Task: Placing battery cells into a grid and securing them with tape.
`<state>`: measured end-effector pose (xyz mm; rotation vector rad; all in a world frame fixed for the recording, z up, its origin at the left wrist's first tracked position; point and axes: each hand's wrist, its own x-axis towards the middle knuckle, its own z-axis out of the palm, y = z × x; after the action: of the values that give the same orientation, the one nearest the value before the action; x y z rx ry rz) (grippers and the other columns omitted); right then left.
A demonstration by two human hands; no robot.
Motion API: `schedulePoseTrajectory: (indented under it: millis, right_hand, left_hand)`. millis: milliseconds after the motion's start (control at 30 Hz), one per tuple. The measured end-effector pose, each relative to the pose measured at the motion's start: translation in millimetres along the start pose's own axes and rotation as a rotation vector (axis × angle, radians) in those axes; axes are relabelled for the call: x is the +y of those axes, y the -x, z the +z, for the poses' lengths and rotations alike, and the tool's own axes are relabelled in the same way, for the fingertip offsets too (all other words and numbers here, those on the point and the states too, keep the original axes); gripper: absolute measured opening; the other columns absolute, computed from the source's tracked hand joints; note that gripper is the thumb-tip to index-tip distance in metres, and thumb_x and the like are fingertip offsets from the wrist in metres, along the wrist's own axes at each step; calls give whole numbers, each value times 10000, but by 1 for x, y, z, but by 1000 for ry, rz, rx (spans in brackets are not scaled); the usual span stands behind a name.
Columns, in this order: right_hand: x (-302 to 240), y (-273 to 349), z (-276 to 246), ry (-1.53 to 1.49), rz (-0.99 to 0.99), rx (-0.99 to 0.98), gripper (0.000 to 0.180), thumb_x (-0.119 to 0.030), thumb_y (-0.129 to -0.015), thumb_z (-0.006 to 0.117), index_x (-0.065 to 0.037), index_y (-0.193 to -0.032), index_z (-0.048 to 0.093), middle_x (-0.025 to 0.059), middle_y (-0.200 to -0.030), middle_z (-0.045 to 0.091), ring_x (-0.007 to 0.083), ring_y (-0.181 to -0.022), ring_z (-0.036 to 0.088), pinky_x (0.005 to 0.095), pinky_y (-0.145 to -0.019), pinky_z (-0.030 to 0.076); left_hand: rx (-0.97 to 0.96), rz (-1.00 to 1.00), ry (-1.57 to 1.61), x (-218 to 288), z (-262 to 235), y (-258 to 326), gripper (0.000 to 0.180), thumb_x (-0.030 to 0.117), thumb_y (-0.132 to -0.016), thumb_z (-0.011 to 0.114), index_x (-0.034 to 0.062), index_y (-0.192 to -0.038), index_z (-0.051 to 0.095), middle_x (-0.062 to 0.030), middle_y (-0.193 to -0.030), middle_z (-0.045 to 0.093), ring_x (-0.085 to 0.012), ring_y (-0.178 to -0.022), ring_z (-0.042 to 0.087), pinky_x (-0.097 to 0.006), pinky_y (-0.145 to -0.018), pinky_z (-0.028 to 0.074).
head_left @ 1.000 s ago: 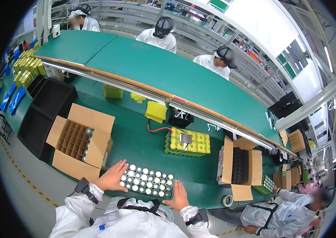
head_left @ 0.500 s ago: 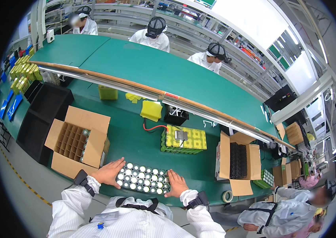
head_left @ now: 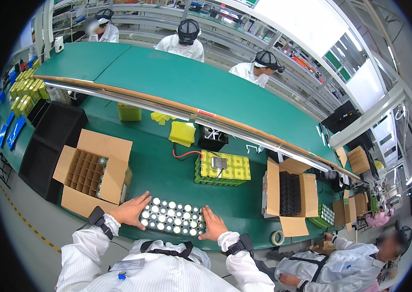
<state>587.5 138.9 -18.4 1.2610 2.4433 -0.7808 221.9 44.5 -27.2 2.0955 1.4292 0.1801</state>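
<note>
A rectangular block of cylindrical battery cells (head_left: 172, 217) in a dark holder lies on the green bench close to my body, pale round cell ends facing up. My left hand (head_left: 130, 211) grips its left end, with the fingers at the far corner and the thumb at the near one. At the right end, my right hand (head_left: 214, 224) holds it the same way, its fingers slightly spread. Beyond the block sits a yellow-green battery pack (head_left: 235, 168) with a grey piece on top and a red cable (head_left: 186, 154) at its left.
At left stands an open carton (head_left: 77, 204) with dividers and some cells, beside black trays (head_left: 52, 151). On the right are a carton of black holders (head_left: 291, 194), a tape roll (head_left: 278, 237) and another cell block (head_left: 323, 215). A raised shelf (head_left: 176, 82) spans the back. A co-worker (head_left: 332, 267) is at right.
The whole view has shifted slightly. My hands stay at the two ends of the cell block. The co-worker at right has moved and leans in a different posture, arm toward the bench.
</note>
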Motion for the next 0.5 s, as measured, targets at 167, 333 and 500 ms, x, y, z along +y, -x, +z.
schedulePoseTrajectory:
  millis: [167,333,500]
  right_hand:
    - [0,-1,0,9,-9,11,1224,-316,-558,884,-42,-1499,152,168,-1577,130,355,-1394,305,558,-1092,309]
    - [0,0,5,14,-4,13,1222,-320,-562,879,-39,-1500,148,181,-1573,128,366,-1387,315,515,-1100,318]
    - [-2,-2,7,11,3,16,1227,-323,-560,881,-37,-1501,147,179,-1574,127,370,-1380,325,500,-1099,320]
  left_hand:
    - [-30,2,-53,2,-8,-6,1252,453,-556,869,-41,-1474,176,-308,-1527,146,-455,-1322,366,-423,-1112,326]
    - [-18,1,-25,3,-5,-4,1249,433,-538,881,-23,-1473,190,-308,-1522,156,-459,-1323,360,-438,-1113,326]
    - [6,6,-1,-4,-3,-3,1253,432,-532,884,-18,-1475,192,-313,-1520,158,-455,-1325,359,-439,-1113,324]
